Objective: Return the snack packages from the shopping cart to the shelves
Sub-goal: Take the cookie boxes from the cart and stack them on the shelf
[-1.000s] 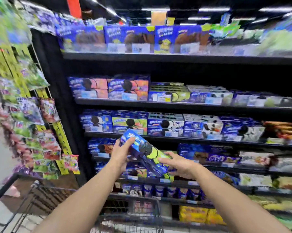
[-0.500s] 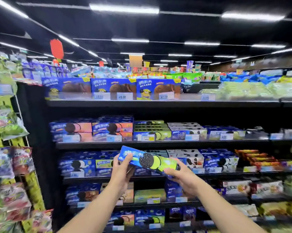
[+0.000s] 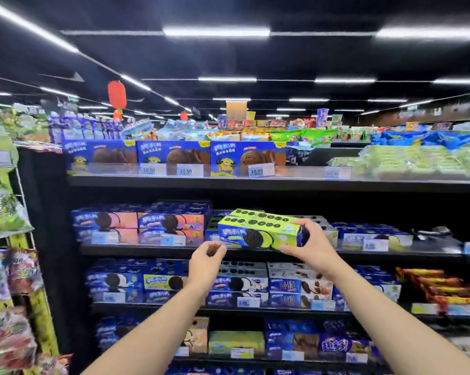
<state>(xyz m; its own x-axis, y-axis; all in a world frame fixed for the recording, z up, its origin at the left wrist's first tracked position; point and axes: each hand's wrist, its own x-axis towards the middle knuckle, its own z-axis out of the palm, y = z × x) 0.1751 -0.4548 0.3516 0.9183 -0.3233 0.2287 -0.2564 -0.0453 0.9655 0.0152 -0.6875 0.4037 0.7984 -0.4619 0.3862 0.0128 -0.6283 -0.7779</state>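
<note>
Several black shelves, one above another, all stocked with snack packages.

- Top shelf: three blue cartons with a yellow cartoon figure along the left front edge, tagged 10.50, 10.50 and 10.90. Pale green packs toward the right end.
- Second shelf: blue-and-pink boxes stacked two high at the left end. Green-topped boxes in the middle.
- Third shelf: blue sandwich-cookie boxes. Red-orange packets at the right end.
- Side rack, far left: hanging candy bags.

Task item: cookie box, blue front, lime-green top. It lies level at the front edge of the second shelf, in the middle, just before the green-topped boxes. Whether it rests on stock beneath cannot be told.

Hands:
- Right hand grasps the box's right end, thumb below and fingers over the top.
- Left hand is released, fingers loosely curled round nothing, just below the box's left end.

Change: half a second earlier both hands held the box, tilted, in front of the third shelf. It has since risen to the second shelf and levelled, and the left hand has let go.
</note>
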